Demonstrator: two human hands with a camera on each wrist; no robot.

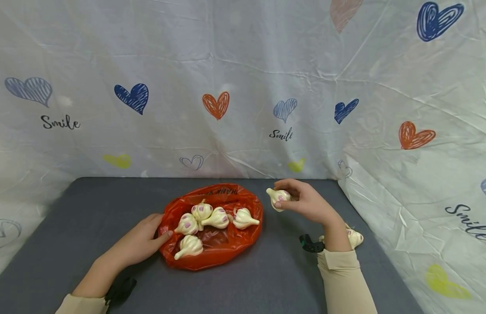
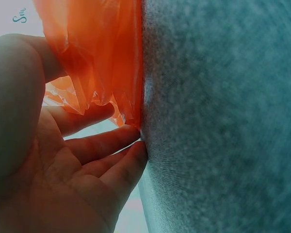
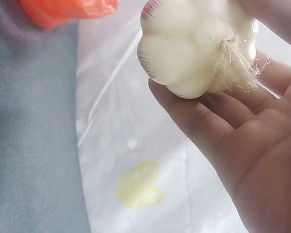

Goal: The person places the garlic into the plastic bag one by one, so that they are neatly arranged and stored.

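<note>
A red plastic bag sits on the table with its mouth spread wide and several garlic bulbs inside. At its left rim, my left hand pinches the plastic, thumb over the edge and fingers outside; the left wrist view shows the fingertips low against the table. To the right of the bag, my right hand holds one garlic bulb above the table between thumb and fingers. Its hairy root end faces the right wrist camera.
More garlic lies on the table behind my right wrist, partly hidden by it. The dark grey table ends at a white curtain printed with hearts, which stands behind and along the right side.
</note>
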